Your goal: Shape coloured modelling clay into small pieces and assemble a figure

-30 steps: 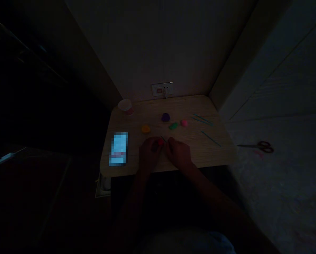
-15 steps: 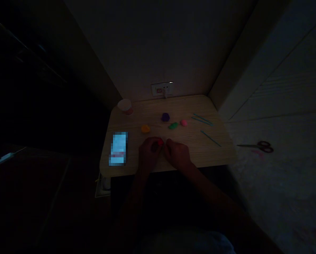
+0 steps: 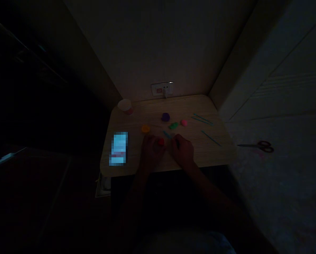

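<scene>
My left hand point(image 3: 150, 151) is closed round a small red lump of modelling clay point(image 3: 161, 141), whose end shows between thumb and fingers. Just to its right, my right hand point(image 3: 183, 148) grips a thin blue stick point(image 3: 166, 134); the stick's tip points up and left, past the red lump and apart from it. Beyond the hands lie an orange piece of clay point(image 3: 145, 129), a purple piece point(image 3: 165, 117), a green leaf-like piece point(image 3: 173, 125) and a pink ball point(image 3: 183, 122). Dim light hides the finger details.
The small wooden table point(image 3: 137, 118) stands against a wall with a socket point(image 3: 162, 88). A paper cup point(image 3: 125, 106) stands back left, a lit, blurred phone point(image 3: 118, 148) front left. Thin teal sticks point(image 3: 211, 138) lie at the right. Scissors point(image 3: 263, 146) are on the floor.
My right hand has moved a little right, away from the left hand, and the blue stick in it now shows. The red lump stays in my left hand, more exposed.
</scene>
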The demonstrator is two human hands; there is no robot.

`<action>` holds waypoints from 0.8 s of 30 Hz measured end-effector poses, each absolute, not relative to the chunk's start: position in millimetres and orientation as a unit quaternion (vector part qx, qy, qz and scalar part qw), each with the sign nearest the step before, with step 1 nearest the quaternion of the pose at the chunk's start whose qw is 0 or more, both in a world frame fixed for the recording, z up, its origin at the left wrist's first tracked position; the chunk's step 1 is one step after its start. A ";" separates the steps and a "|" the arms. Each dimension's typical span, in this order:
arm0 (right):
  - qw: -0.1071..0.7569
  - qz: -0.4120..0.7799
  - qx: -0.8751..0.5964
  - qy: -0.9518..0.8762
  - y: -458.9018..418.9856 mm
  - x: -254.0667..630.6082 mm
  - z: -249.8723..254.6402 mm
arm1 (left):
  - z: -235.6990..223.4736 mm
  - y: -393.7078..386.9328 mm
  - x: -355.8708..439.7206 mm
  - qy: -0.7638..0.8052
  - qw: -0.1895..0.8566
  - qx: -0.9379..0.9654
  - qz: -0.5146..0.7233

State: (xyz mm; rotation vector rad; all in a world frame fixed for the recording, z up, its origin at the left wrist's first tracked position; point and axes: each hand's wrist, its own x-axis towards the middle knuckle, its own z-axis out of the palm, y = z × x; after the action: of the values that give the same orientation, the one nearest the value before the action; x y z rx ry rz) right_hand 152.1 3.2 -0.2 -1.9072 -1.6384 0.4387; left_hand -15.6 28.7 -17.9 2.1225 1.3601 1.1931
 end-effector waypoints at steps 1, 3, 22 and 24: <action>0.293 0.161 -0.715 -0.615 3.0 152.0 0.0 | -18.6 28.4 -15.2 0.487 0.178 0.744 0.421; 0.289 0.152 -0.714 -0.620 2.4 150.5 0.2 | -20.5 28.0 -15.0 0.501 0.192 0.727 0.428; 0.177 0.107 -0.674 -0.709 -3.7 138.1 1.6 | -17.2 25.3 -17.2 0.477 0.204 0.746 0.418; 0.175 0.109 -0.657 -0.725 -2.9 138.2 1.7 | -18.5 25.4 -17.8 0.475 0.205 0.747 0.418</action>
State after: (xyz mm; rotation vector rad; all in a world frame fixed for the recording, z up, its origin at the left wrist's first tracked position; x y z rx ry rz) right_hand 138.2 -2.9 1.7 -1.8615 -2.0557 0.3099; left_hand -17.8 25.4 -18.5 2.0820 1.3234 1.1655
